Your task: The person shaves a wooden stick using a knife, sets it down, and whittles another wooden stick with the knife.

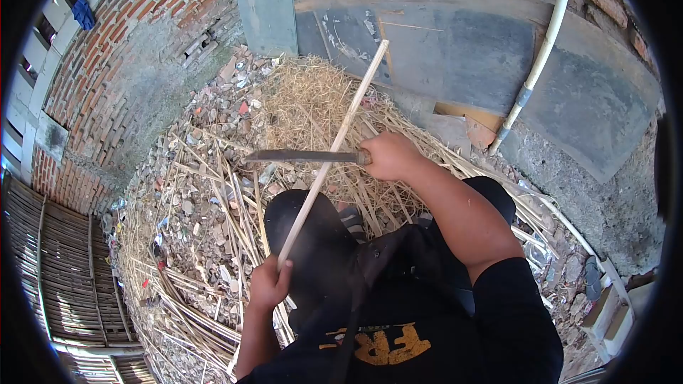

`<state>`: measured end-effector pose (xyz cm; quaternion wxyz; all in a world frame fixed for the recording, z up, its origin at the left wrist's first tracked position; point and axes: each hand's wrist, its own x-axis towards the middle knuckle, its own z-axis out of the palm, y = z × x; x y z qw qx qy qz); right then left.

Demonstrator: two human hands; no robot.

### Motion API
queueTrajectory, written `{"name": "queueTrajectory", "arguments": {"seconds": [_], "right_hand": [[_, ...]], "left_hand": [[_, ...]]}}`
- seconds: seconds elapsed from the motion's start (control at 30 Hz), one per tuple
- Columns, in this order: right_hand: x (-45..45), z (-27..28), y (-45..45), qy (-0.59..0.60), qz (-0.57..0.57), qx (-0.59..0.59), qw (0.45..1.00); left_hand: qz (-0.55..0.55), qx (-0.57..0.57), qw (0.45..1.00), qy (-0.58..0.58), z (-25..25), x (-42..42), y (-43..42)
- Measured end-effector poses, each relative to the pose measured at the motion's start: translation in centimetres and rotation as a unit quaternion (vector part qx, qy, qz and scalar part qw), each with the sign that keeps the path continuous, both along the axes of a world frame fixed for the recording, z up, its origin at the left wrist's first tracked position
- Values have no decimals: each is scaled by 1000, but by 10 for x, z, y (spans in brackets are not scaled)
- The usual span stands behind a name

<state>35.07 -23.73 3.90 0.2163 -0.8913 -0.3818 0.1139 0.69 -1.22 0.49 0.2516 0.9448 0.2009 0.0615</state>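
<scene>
My left hand (270, 282) is closed round the lower end of a long pale wooden strip (350, 115), which slants up and away to the right. In my right hand (388, 157) is the handle of a machete (295, 156); its dark blade points left and lies across the strip, level with my knees. Blade and strip cross just left of my right fist. Whether the edge bites into the wood cannot be made out. Under them lies a heap of thin straw-coloured shavings (306, 96).
Split strips (231, 199) and rubble (188, 206) cover the ground around my legs. Grey boards (455, 43) and a pale pole (544, 57) lean at the back right. A brick wall (92, 85) stands left, with a slatted bamboo panel (67, 263) below it.
</scene>
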Motion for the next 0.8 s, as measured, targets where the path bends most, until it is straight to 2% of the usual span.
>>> {"name": "queueTrajectory", "arguments": {"seconds": [0.1,0.2,0.3,0.37,0.5,0.8], "right_hand": [[-7,6,4,-59,73,-49,994],[7,8,-1,-10,32,-28,999],[48,-26,-5,33,-99,82,991],[54,-37,-9,31,-117,79,989],[39,-21,-9,55,-137,96,984],[17,-13,-6,-16,-31,17,999]], "left_hand": [[-1,0,1000,1,0,1,1],[5,7,1000,3,-5,-4,4],[4,16,1000,-17,-5,-1,2],[-1,13,1000,-28,-1,-1,1],[6,7,1000,-16,-5,-3,2],[9,1,1000,-29,-7,-3,0]]}}
